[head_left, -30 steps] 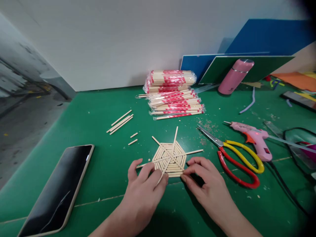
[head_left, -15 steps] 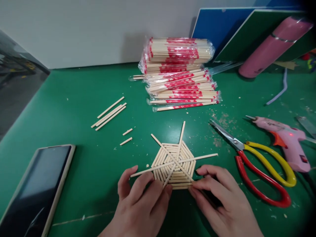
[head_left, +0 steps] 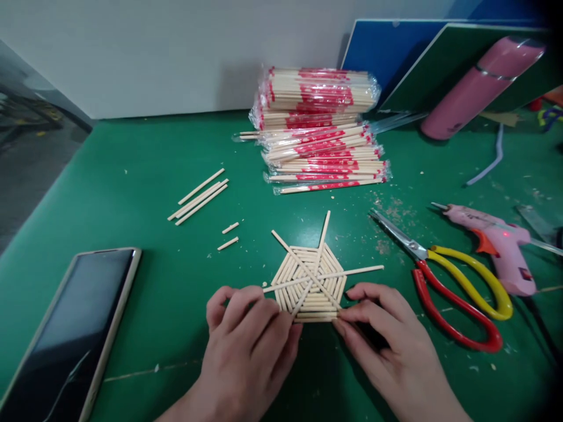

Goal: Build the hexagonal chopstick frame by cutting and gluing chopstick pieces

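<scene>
A six-sided web of wooden chopstick pieces (head_left: 311,281) lies on the green table, with long crossed sticks reaching past its outline. My left hand (head_left: 250,334) is curled over its lower-left side, fingers closed on the end of a crossed stick. My right hand (head_left: 387,337) pinches the lower-right corner, where a diagonal stick meets the bottom row. Fingers partly hide both gripped ends. Beyond the web, to the left, lie two short stick pieces (head_left: 229,235) and several longer cut sticks (head_left: 200,199).
Wrapped chopsticks (head_left: 323,129) are piled at the back. Scissors (head_left: 440,275) with red and yellow handles and a pink glue gun (head_left: 492,240) lie right. A phone (head_left: 73,328) rests left. A pink bottle (head_left: 479,88) leans against boards (head_left: 413,76).
The left fingers have curled in further over the web's left stick, covering more of its end. The right hand keeps its pinch at the corner. The whole view has shifted slightly.
</scene>
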Available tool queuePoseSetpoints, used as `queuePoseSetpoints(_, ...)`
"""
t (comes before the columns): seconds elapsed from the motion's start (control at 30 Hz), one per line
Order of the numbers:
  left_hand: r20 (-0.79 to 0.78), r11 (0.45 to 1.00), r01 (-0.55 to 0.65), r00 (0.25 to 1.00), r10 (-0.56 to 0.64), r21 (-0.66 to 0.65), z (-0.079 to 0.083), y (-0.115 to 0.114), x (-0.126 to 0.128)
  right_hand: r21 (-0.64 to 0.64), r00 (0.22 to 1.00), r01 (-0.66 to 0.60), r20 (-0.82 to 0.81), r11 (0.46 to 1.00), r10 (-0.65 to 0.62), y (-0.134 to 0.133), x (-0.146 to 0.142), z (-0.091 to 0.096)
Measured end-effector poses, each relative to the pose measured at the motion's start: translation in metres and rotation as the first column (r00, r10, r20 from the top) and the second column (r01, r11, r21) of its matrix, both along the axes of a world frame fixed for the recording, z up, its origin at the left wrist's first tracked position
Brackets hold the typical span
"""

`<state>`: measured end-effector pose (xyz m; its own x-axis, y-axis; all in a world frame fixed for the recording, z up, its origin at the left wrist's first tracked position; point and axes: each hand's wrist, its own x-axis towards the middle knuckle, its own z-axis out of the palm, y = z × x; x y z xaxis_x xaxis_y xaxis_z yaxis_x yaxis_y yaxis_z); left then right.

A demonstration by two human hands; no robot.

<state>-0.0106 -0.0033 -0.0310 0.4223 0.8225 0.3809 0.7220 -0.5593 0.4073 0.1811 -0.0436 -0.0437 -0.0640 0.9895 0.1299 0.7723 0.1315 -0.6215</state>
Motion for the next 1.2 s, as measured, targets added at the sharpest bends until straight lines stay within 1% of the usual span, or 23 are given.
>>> queuePoseSetpoints(0.1,-0.07,0.999,-0.045,0.997,0.045,-0.004,0.002,-0.003,0.0,-0.002,1.0,0.019,-0.014,1.0,-0.019,0.0,-0.001,0.0)
queuePoseSetpoints(0.23,-0.136,0.999,-0.028,0.99,0.024,-0.032,0.002,-0.007,0.001,0.019,0.999,0.03,-0.03,0.999,-0.029,0.0,-0.002,0.0)
queuePoseSetpoints(0.33,-0.118,0.999,-0.02,0.993,0.016,-0.032,0.0,-0.009,0.004,0.028,0.999,0.03,-0.041,0.999,-0.029,0.0,-0.002,0.001)
queuePoseSetpoints(0.4,-0.099,1.0,-0.019,0.995,0.021,0.023,-0.001,-0.01,0.005,0.029,0.999,0.032,-0.043,0.999,-0.031,0.0,-0.002,0.0)
queuePoseSetpoints(0.47,-0.114,0.998,0.001,0.993,0.007,0.062,-0.001,-0.01,0.006,0.033,0.999,0.031,-0.045,0.999,-0.03,0.0,-0.002,-0.001)
queuePoseSetpoints(0.57,-0.178,0.998,0.041,0.983,-0.033,0.038,0.001,-0.01,0.005,0.04,0.999,0.019,-0.049,0.999,-0.017,0.001,-0.003,-0.001)
queuePoseSetpoints(0.63,-0.201,0.999,0.042,0.979,-0.035,0.028,0.002,-0.01,0.005,0.044,0.998,0.02,-0.053,0.999,-0.018,0.001,-0.003,-0.001)
queuePoseSetpoints(0.87,-0.214,1.0,0.0,0.977,0.005,0.027,0.0,-0.011,0.007,0.036,0.998,0.016,-0.055,0.999,-0.014,0.002,-0.003,0.003)
queuePoseSetpoints(1.03,-0.214,0.998,0.012,0.977,0.001,0.057,0.0,-0.01,0.008,0.034,0.999,0.007,-0.053,0.999,-0.005,0.002,-0.003,0.001)
queuePoseSetpoints(1.2,-0.198,0.998,0.016,0.98,-0.002,0.068,-0.004,-0.01,0.006,0.038,0.999,0.017,-0.04,0.999,-0.016,0.003,-0.004,0.001)
